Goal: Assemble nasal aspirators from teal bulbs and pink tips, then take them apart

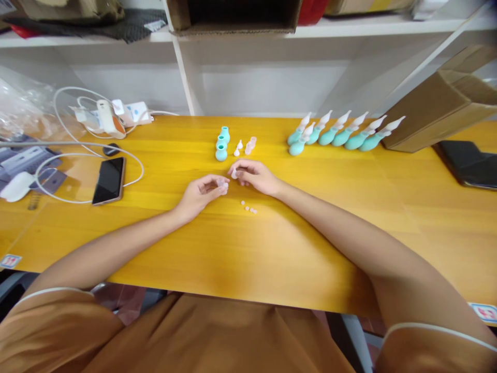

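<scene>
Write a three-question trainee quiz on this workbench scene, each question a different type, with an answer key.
1. True or false: the row of finished teal rubber bulbs with white tips lies to the right of the hands.
2. Multiple choice: the left hand pinches what? A) black smartphone B) small translucent plastic piece C) cardboard box
3. Fill in: the loose small pale beads lie on the yellow wooden table just ____ the right hand, on the person's side.

Key: 1 true. 2 B, the small translucent plastic piece. 3 below (nearer the person).
</scene>
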### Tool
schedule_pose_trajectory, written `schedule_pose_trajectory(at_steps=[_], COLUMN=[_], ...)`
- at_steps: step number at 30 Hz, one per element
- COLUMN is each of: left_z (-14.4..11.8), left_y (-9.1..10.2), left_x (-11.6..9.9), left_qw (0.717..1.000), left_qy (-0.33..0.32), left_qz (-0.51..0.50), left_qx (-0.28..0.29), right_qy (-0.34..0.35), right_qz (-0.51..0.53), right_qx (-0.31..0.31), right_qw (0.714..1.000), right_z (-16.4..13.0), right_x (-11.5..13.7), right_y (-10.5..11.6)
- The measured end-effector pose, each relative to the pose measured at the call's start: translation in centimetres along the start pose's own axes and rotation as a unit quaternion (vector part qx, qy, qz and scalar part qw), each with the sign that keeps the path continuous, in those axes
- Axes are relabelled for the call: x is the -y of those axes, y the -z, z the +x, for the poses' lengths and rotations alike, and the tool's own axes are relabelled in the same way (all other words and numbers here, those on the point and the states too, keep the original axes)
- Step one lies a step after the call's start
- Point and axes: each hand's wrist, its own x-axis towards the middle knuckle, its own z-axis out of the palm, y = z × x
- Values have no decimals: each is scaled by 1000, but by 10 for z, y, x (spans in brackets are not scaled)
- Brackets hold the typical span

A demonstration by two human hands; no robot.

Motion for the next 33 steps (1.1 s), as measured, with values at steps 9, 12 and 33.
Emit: schedule_pose_trajectory(at_steps=[9, 12, 33], left_z=[1, 1, 3], left_y=[-1, -1, 2], left_x=[1, 3, 4], left_qw=[1000, 1000, 998], left_qy=[1, -8, 14], left_qz=[-17, -26, -42], left_qx=[12, 2, -42], right_qy=[-29, -27, -26], right_qz=[72, 91, 120], right_qx=[11, 15, 24], right_qw=[997, 995, 992], right_z=[1, 2, 2], right_x=[-3, -1, 4], right_y=[3, 3, 0])
